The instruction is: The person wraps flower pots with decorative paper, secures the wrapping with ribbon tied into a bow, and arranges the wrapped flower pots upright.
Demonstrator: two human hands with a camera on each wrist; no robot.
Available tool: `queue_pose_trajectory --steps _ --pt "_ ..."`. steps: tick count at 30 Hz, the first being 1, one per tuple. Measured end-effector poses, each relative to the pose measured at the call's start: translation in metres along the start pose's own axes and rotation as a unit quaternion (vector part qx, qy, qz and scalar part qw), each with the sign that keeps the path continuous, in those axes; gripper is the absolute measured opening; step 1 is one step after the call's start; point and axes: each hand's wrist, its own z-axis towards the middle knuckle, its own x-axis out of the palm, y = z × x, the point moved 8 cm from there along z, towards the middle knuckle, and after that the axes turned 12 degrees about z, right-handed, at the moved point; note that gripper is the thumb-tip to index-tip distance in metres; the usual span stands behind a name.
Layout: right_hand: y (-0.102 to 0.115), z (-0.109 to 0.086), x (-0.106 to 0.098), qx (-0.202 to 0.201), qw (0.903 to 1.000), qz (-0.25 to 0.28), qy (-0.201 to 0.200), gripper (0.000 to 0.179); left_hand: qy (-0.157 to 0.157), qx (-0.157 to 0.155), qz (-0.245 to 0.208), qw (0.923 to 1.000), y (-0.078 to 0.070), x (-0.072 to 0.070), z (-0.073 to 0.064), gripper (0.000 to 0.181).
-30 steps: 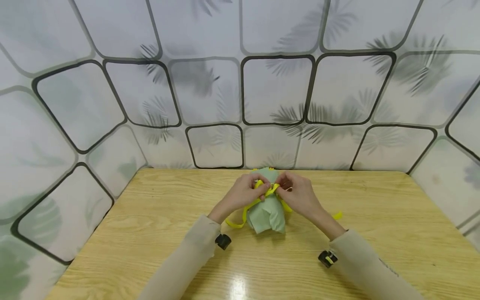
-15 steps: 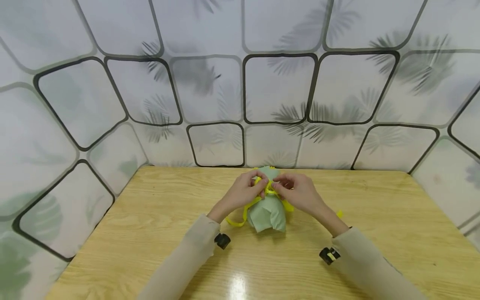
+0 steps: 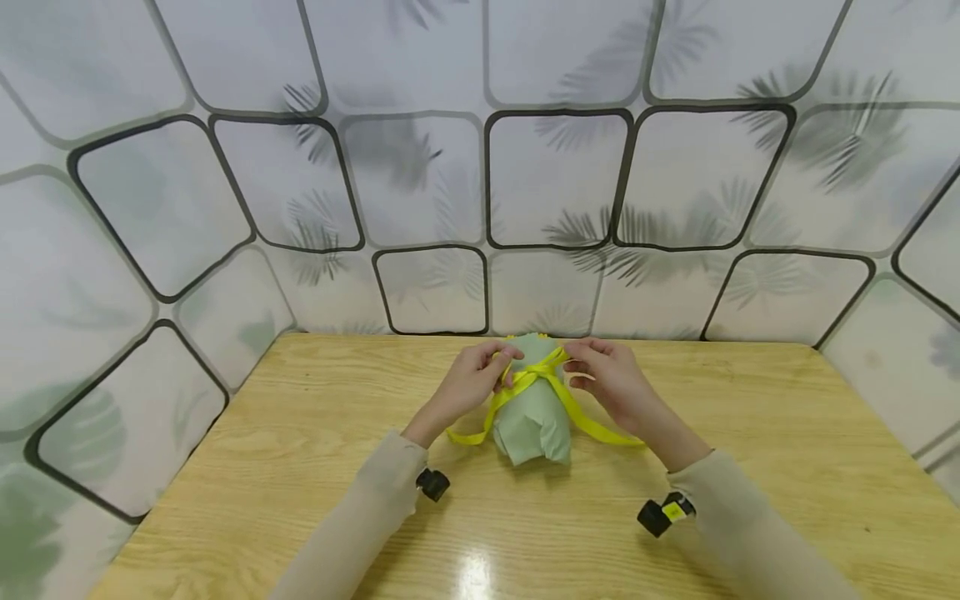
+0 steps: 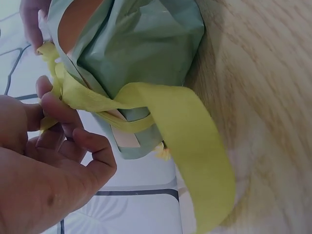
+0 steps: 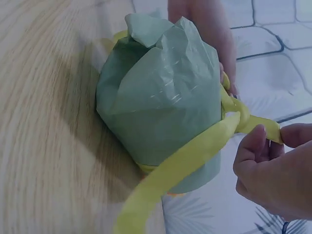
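Note:
A bundle wrapped in pale green paper (image 3: 534, 425) lies on the table, with small yellow bits like flowers at its far end. Round its middle runs a yellow ribbon (image 3: 577, 410), knotted on top, with a loop to each side and two long tails hanging down. On the left, my left hand (image 3: 468, 379) pinches one ribbon loop, partly hidden behind its fingers in the left wrist view. My right hand (image 3: 611, 379) holds the other loop between thumb and fingers, plainly seen as a yellow loop (image 5: 261, 127) in the right wrist view.
The wooden table (image 3: 300, 450) extends around the bundle on both sides. Close behind its far edge stands a patterned curtain (image 3: 555, 183) with dark rounded squares and leaf prints. Black wrist cameras (image 3: 432, 484) are strapped at both cuffs.
Both hands have moved apart from the knot, left hand leftward and right hand rightward, drawing the loops out. The knot is now exposed, and the right ribbon tail shows along the table.

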Motion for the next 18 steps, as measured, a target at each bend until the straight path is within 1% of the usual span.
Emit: queue_pose_trajectory --steps 1,3,6,8,11,15,18 --pt "-0.001 0.0 -0.002 0.009 0.9996 0.027 0.002 0.014 -0.001 -0.001 0.002 1.0 0.001 -0.001 0.0 0.033" --pt "-0.002 -0.001 -0.007 0.021 0.998 0.06 0.004 0.017 -0.003 -0.004 0.004 1.0 0.002 -0.002 -0.001 0.032" --pt "-0.003 -0.002 -0.016 0.033 0.9964 0.078 0.008 0.021 -0.007 -0.013 0.006 0.9999 0.006 -0.004 -0.002 0.031" --pt "-0.003 -0.002 -0.021 0.037 0.9964 0.076 0.014 0.023 -0.006 -0.02 0.004 0.9998 0.008 -0.005 -0.003 0.031" --pt "-0.005 -0.004 -0.029 0.048 0.996 0.074 0.017 0.025 -0.001 -0.02 0.011 0.9997 0.008 -0.004 -0.003 0.032" --pt "-0.007 -0.007 -0.038 0.061 0.9967 0.049 0.025 0.023 0.003 -0.024 0.027 0.9993 0.008 -0.002 -0.004 0.033" --pt "-0.009 -0.008 -0.043 0.063 0.9971 0.024 0.036 0.02 0.009 -0.029 0.027 0.9992 0.01 -0.002 -0.005 0.033"
